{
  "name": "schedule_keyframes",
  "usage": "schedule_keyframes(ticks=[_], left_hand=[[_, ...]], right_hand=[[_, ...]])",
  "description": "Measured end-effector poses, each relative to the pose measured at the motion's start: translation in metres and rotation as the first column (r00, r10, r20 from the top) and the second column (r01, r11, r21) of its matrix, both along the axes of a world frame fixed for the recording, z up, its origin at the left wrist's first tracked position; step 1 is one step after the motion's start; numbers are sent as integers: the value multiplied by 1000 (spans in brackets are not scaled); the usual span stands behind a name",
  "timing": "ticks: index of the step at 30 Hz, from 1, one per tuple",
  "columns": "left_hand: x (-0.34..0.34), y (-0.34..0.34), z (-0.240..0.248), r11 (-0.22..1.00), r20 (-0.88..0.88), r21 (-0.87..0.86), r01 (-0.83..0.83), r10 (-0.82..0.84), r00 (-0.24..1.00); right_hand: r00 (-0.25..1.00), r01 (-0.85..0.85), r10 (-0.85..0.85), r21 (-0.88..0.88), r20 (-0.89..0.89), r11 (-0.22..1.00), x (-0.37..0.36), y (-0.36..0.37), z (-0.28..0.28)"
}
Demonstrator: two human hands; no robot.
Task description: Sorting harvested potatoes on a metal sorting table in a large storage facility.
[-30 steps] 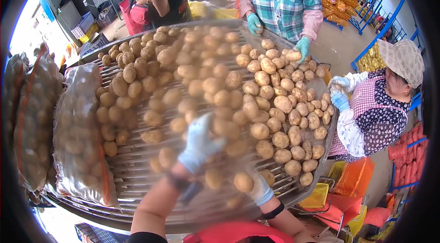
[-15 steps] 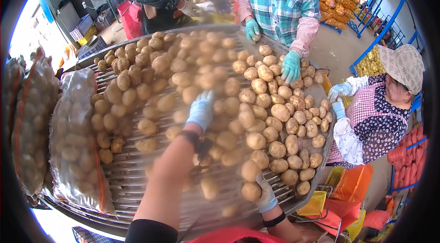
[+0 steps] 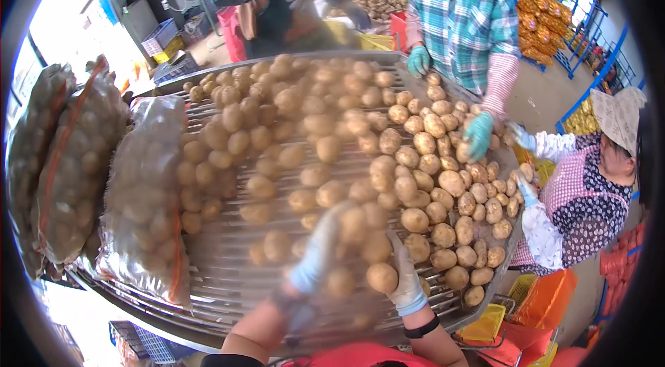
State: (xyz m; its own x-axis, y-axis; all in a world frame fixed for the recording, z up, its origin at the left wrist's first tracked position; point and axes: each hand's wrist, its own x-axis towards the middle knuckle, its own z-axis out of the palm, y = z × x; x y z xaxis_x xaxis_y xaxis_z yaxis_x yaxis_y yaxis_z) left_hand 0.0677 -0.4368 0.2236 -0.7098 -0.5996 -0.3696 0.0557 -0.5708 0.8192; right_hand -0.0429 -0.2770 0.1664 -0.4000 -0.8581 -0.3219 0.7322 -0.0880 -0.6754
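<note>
Working over the near edge of a slatted metal table, with the gloved right hand against a potato close to that edge. Alongside, with the gloved left hand smeared by blur; impossible to call either one open, closed or gripping. Strewn beyond with loose potatoes, thickest toward the right edge. Flanked at the left edge by filled mesh sacks, at the right by a capped co-worker in a checked apron. Joined along the far right edge by a plaid-shirted co-worker, reaching over potatoes with a teal-gloved hand. Backed by stacked orange sacks.
</note>
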Motion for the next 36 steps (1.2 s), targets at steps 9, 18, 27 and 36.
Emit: schedule_keyframes(ticks=[9,18,27,36], left_hand=[[80,-131,-10,-97,14,-992,83,563,826],[148,-294,19,278,520,-812,513,743,421],[108,-148,-47,274,438,-898,344,485,757],[55,2,25,272,44,-962,17,93,995]], right_hand=[[964,3,-23,75,266,997,21,16,5],[991,112,-120,123,59,986,11,49,23],[983,-37,14,123,184,992,38,26,6],[971,-13,-26,162,238,987,45,24,6]])
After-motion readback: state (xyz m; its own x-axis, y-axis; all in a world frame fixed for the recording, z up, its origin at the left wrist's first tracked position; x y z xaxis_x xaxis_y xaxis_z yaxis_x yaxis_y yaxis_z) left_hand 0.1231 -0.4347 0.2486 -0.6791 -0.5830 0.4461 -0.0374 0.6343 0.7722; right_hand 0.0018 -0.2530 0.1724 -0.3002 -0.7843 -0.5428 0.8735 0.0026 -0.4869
